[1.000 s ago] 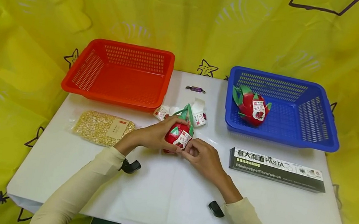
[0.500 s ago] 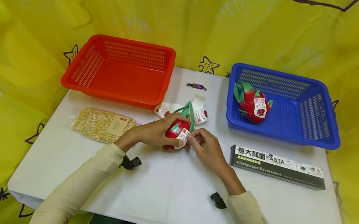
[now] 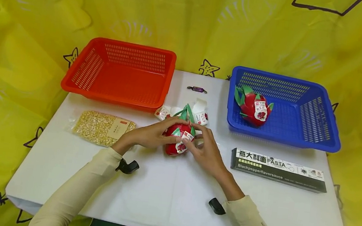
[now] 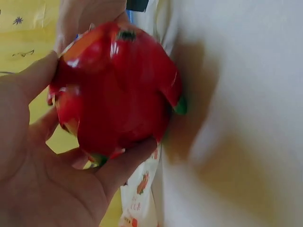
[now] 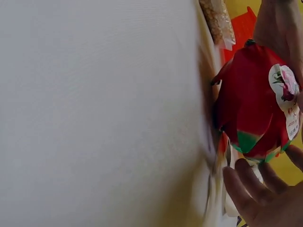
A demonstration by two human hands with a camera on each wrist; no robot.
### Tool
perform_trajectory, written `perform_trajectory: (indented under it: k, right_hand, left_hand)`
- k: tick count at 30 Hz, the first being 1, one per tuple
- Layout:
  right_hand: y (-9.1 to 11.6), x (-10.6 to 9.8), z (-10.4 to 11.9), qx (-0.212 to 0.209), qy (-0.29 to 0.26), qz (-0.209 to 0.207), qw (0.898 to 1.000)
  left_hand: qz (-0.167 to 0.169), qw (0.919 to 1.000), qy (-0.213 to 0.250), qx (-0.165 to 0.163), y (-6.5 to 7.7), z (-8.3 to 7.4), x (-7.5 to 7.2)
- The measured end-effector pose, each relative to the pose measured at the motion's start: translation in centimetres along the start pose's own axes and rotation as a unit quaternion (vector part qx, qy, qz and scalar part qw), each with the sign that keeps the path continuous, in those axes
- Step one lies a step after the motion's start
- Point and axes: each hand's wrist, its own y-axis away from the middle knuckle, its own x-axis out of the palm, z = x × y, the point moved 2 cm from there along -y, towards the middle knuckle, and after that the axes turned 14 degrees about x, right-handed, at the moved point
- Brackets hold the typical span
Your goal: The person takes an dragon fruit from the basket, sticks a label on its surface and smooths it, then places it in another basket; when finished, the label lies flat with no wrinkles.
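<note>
A red dragon fruit point(image 3: 170, 148) with green leaf tips stands at mid-table. My left hand point(image 3: 149, 134) grips its left side, fingers spread round it in the left wrist view. On the front is a white printed sticker point(image 5: 285, 87). My right hand point(image 3: 209, 156) holds the other side, thumb on the sticker's upper part and fingertips by the leafy top. Behind the fruit lie a white paper backing with a label point(image 3: 201, 118) and another label card point(image 3: 161, 113), partly hidden. A second stickered dragon fruit point(image 3: 250, 112) sits inside the blue basket point(image 3: 299, 142).
A red basket point(image 3: 118, 99) stands at the back left. In front of it lies a bag of corn kernels point(image 3: 94, 127). A black-and-white pasta box point(image 3: 279, 172) lies at the right. A small purple wrapped candy point(image 3: 197, 89) rests between the baskets.
My right hand has moved from the sticker's lower edge up along its side, and its fingers now reach over the fruit's right side. My left hand keeps its grip.
</note>
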Motion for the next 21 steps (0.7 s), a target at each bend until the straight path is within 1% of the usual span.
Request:
perform_trajectory:
  k: [3, 6, 10, 13, 16, 18, 21]
  right_hand:
    - [-0.2, 0.0, 0.4, 0.005, -0.006, 0.035, 0.999]
    - [-0.7, 0.1, 0.8, 0.011, -0.021, 0.061, 0.998]
    - [-1.2, 0.5, 1.2, 0.035, -0.045, 0.087, 0.995]
    - [-1.6, 1.0, 1.5, 0.052, -0.062, 0.096, 0.992]
    - [-1.8, 1.5, 1.9, 0.052, -0.068, 0.095, 0.992]
    - [-1.9, 1.7, 2.3, 0.044, -0.072, 0.095, 0.992]
    - [-1.8, 1.6, 2.9, 0.031, -0.073, 0.089, 0.993]
  left_hand:
    - [-0.033, 0.9994, 0.0, -0.01, 0.3, 0.2, -0.2]
    - [-0.072, 0.9972, -0.013, -0.016, 0.4, 0.3, -0.2]
    - [-0.111, 0.993, -0.031, -0.026, 0.4, 0.5, -0.2]
    - [-0.137, 0.9895, -0.036, -0.028, 0.4, 0.6, -0.2]
    - [-0.155, 0.9872, -0.027, -0.027, 0.3, 0.5, -0.1]
    - [-0.16, 0.9865, -0.022, -0.027, 0.4, 0.2, 0.0]
    - [-0.162, 0.9862, -0.015, -0.03, 0.3, -0.7, -0.1]
